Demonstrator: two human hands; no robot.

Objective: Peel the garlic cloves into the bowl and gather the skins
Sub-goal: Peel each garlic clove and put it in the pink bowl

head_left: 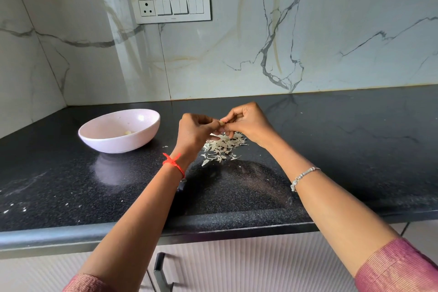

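While both hands meet above the counter [71,187], a garlic clove [221,123] sits pinched between them: left hand [195,134] curled around it from the near side, right hand [246,123] nipping at it with thumb and forefinger, apparently pulling skin. Clove mostly hidden by fingers; cannot tell how much skin remains.

Skins [221,147] lie in a loose pile on the counter directly under the hands, a few flakes scattered just beside it toward the bowl [142,135]. Bowl stands well to the left of the hands, with at least one pale peeled clove [127,132] visible inside.

Risks, as judged:
- Skins are light and papery; arm movement or a breath could scatter the pile, making the gathering step harder
- Clove small and likely slick once bare; could slip from the pinch onto the counter or into the skins
- Bowl is well apart, so a toss could miss

Readable writing: none. Wall switch plate [170,6] carries a mark too small to read
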